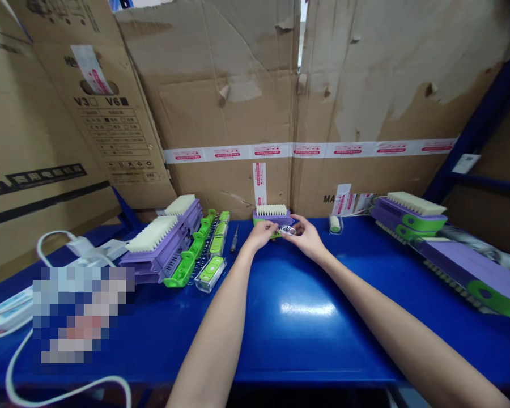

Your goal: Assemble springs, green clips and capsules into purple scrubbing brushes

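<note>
At the middle back of the blue table, my right hand (306, 237) grips a small clear piece with a coiled metal spring (287, 230) in it. My left hand (263, 233) is closed right beside the spring's left end, its fingertips pinched; what lies between them is too small to make out. Just behind both hands rests a purple and green brush (272, 212) with its cream bristles up. Its lower front is partly hidden by my hands.
Purple brush bodies (159, 255), green parts (182, 273), clear-and-green pieces (211, 273) and a screwdriver (234, 239) lie left. A small roller piece (335, 225) and assembled brushes (484, 272) are right. Cardboard (229, 113) stands behind; a white cable (12, 362) curls front left.
</note>
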